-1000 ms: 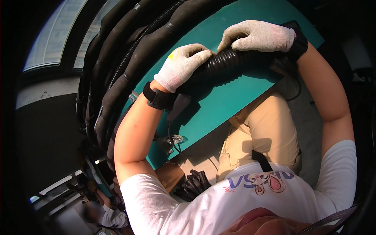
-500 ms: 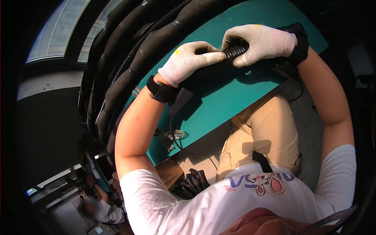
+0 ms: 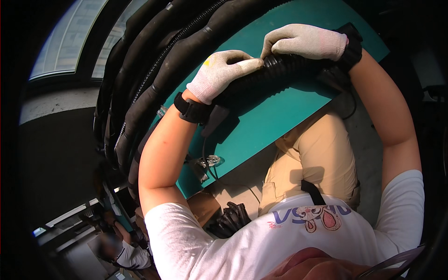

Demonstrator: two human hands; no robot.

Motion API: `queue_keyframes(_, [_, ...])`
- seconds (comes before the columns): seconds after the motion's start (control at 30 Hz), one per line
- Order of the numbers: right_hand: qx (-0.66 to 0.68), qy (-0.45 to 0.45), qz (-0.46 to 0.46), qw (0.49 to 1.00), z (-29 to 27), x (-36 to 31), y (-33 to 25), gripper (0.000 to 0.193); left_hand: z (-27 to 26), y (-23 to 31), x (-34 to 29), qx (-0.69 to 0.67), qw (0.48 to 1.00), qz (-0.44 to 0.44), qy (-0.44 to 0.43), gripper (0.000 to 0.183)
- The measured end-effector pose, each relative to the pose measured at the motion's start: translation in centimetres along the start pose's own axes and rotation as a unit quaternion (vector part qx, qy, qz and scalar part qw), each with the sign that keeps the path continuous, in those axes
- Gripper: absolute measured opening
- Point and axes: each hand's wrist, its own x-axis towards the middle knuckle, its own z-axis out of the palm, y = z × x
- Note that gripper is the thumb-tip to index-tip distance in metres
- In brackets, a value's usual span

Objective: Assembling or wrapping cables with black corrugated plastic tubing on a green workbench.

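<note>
A black corrugated hose (image 3: 281, 68) lies across between my two hands, above the green tabletop. In a white knit glove with a yellow mark, my left hand (image 3: 224, 69) is closed on the hose, its thumb stretched along the ribs. My right hand (image 3: 304, 43), gloved too, bends its fingers down over the far side of the hose, close to the left thumb tip. Its palm and the ends of its fingers are partly hidden. Each wrist wears a black strap, with a dark cabled box hanging near the left one (image 3: 217, 120).
Thick black wrapped hoses (image 3: 154, 88) curve along the left of the green table (image 3: 252, 135). A clear plastic bag (image 3: 210, 161) and a thin cable lie at its near left edge. Black tubes (image 3: 231, 219) are bundled below. Another person (image 3: 123, 249) sits at lower left.
My right hand has shifted up and away from me, its fingers moving from around the hose to its far side. More of the ribs show now. My left hand has barely moved.
</note>
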Motion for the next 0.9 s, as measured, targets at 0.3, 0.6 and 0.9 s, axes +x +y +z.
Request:
queue_keyframes(0.3, [-0.045, -0.018, 0.021, 0.999, 0.8, -0.3, -1.1, 0.054, -0.3, -0.3, 0.0, -0.060, 0.997, -0.057, 0.001, 0.051])
queue_keyframes(0.6, [-0.138, -0.007, 0.050, 0.989, 1.0, -0.5, -2.4, 0.053, -0.8, -1.5, 0.1, -0.282, 0.952, 0.086, 0.083, 0.050])
queue_keyframes(0.9, [-0.188, 0.004, 0.068, 0.980, 0.8, -0.6, -2.3, 0.052, -1.8, -1.7, -4.6, -0.007, 0.984, 0.029, 0.174, 0.053])
